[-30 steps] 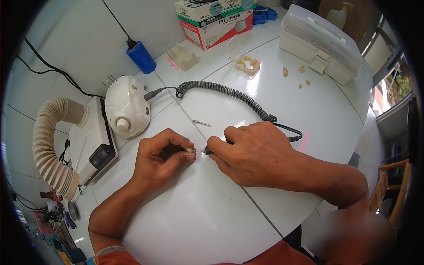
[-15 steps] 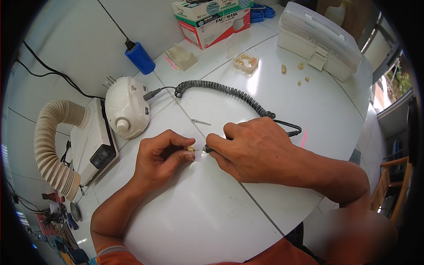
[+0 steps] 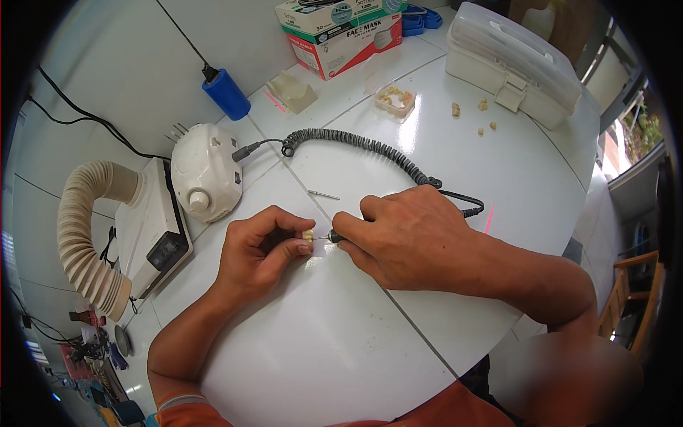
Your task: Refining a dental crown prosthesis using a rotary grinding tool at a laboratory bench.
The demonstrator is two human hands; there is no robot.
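My left hand [image 3: 255,250] pinches a small yellowish tooth-shaped piece [image 3: 307,234] between thumb and fingertips. Opposite it, my right hand [image 3: 416,240] is closed around a black-tipped rotary handpiece [image 3: 334,236], most of which the fingers hide. From its tip a thin metal bur [image 3: 321,238] reaches the piece; whether it spins cannot be seen. A coiled black cord [image 3: 356,136] runs from behind my right hand to a white control unit [image 3: 205,174] with a knob. Just beyond my hands, a loose metal bur [image 3: 324,194] lies on the white tabletop [image 3: 306,349].
At left stands a white dust extractor [image 3: 153,235] with a ribbed hose [image 3: 85,213]. Farther back are a blue cylinder [image 3: 226,94], stacked mask boxes [image 3: 345,46], a small tray [image 3: 395,102] of tooth-like pieces, several loose pieces [image 3: 456,109] and a lidded white case [image 3: 512,67].
Both hands have shifted very slightly upward in the picture, and the tooth-shaped piece sits at a slightly different angle. Both grips stay the same.
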